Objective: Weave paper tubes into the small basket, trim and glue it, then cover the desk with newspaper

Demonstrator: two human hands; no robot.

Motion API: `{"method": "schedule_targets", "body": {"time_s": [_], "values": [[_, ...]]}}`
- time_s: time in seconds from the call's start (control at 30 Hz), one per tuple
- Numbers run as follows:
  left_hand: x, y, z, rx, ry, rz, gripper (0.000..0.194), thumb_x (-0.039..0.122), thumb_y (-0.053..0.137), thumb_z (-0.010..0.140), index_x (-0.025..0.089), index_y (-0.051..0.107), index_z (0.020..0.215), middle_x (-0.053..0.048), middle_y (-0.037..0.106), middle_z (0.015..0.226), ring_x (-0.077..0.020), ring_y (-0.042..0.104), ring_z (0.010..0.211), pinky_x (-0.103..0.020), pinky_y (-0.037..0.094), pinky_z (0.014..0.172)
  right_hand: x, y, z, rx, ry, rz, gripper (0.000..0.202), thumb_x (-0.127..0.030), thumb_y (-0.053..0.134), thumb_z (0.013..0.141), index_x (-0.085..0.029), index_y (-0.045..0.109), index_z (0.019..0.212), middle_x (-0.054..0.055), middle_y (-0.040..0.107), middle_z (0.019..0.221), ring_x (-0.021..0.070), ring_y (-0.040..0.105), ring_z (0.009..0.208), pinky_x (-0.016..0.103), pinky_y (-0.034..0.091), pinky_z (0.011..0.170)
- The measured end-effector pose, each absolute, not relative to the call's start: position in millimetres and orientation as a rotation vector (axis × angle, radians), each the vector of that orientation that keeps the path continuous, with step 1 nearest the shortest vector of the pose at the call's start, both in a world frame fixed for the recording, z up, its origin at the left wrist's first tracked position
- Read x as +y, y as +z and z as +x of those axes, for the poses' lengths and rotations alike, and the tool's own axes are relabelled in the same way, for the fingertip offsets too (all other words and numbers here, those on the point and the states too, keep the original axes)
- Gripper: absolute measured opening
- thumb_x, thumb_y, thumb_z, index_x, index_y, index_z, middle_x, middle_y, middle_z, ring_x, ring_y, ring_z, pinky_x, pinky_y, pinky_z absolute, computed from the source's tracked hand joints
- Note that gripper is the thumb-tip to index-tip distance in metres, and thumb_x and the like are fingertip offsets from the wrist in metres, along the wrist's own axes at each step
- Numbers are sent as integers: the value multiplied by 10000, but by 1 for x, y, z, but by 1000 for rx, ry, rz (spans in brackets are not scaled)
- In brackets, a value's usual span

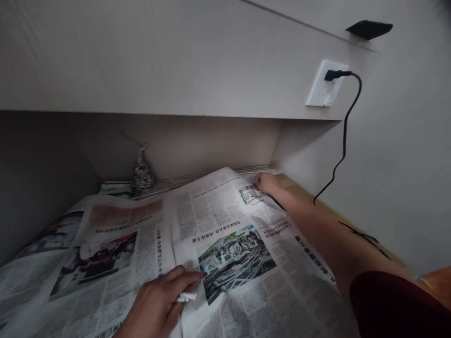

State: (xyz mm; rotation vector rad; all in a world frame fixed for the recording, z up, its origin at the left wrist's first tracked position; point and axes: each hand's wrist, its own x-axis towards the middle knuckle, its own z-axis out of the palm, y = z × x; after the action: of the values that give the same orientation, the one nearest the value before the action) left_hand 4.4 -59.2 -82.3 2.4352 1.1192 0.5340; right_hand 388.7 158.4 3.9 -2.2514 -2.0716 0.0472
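Spread newspaper sheets (211, 202) cover the surface in front of me, with colour photos and columns of print. My left hand (164, 298) is low in the middle of the view, its fingers pinched on a small white piece (186, 296) over the newspaper. My right hand (266, 183) reaches to the far right corner of the newspaper. Its fingers are curled together at the paper's edge, and what lies between them is too small to make out.
A knobbly grey-white object (143, 174) stands in the recess beside a green and white packet (116, 188). Above is a pale panel (176, 56). A black cable (345, 136) hangs from a white socket (319, 91) at the right. Cardboard (299, 185) lies under my right arm.
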Motion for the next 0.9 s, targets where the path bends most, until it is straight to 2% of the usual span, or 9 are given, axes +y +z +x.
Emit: {"method": "schedule_targets", "body": {"time_s": [0.17, 0.3, 0.43, 0.57, 0.67, 0.77, 0.9], "values": [[-58, -82, 5, 1087, 568, 2435, 599, 74, 500, 722, 376, 588, 1233, 19, 700, 1057, -160, 710, 852, -209, 550, 713, 171, 44, 451, -1821, -254, -2446, 332, -356, 566, 935, -178, 576, 1215, 100, 583, 1241, 217, 602, 1048, 428, 518, 884], [-58, -84, 5, 1119, 494, 2443, 741, 34, 475, 667, 398, 517, 1311, 18, 687, 1080, -160, 711, 853, -223, 554, 723, 168, 52, 475, -1788, -267, -2587, 306, -337, 530, 957, -169, 583, 1207, 106, 587, 1229, 204, 606, 1041, 407, 519, 880], [-58, -89, 4, 1084, 413, 2513, 814, 41, 480, 649, 422, 451, 1367, 10, 671, 1100, -182, 708, 864, -260, 568, 707, 183, 34, 450, -1929, -242, -2581, 340, -351, 580, 927, -180, 572, 1221, 96, 584, 1239, 216, 606, 1036, 428, 526, 870], [-57, -95, 6, 1091, 360, 2582, 849, 34, 487, 630, 424, 429, 1381, 4, 679, 1042, -210, 700, 854, -301, 579, 679, 210, 3, 400, -2291, -116, -2304, 334, -347, 577, 929, -183, 573, 1221, 94, 582, 1244, 218, 603, 1049, 430, 522, 878], [-55, -99, 8, 1108, 302, 2658, 807, 45, 527, 656, 410, 446, 1372, -7, 691, 999, -221, 696, 801, -296, 571, 610, 229, -14, 377, -2420, -59, -2149, 342, -345, 578, 928, -179, 570, 1227, 96, 579, 1250, 222, 600, 1058, 439, 519, 885], [-53, -101, 8, 1057, 296, 2710, 691, 160, 597, 760, 392, 433, 1390, -24, 696, 987, -230, 694, 757, -305, 563, 569, 245, -19, 372, -2417, -44, -2115, 351, -349, 581, 926, -175, 566, 1231, 97, 578, 1250, 225, 599, 1059, 444, 518, 885], [-51, -102, 9, 1019, 382, 2734, 567, 473, 593, 857, 374, 443, 1394, -43, 705, 977, -228, 698, 739, -305, 555, 563, 258, -19, 372, -2401, 29, -2087, 335, -364, 575, 928, -173, 581, 1204, 93, 590, 1229, 220, 602, 1050, 441, 515, 886]]}}
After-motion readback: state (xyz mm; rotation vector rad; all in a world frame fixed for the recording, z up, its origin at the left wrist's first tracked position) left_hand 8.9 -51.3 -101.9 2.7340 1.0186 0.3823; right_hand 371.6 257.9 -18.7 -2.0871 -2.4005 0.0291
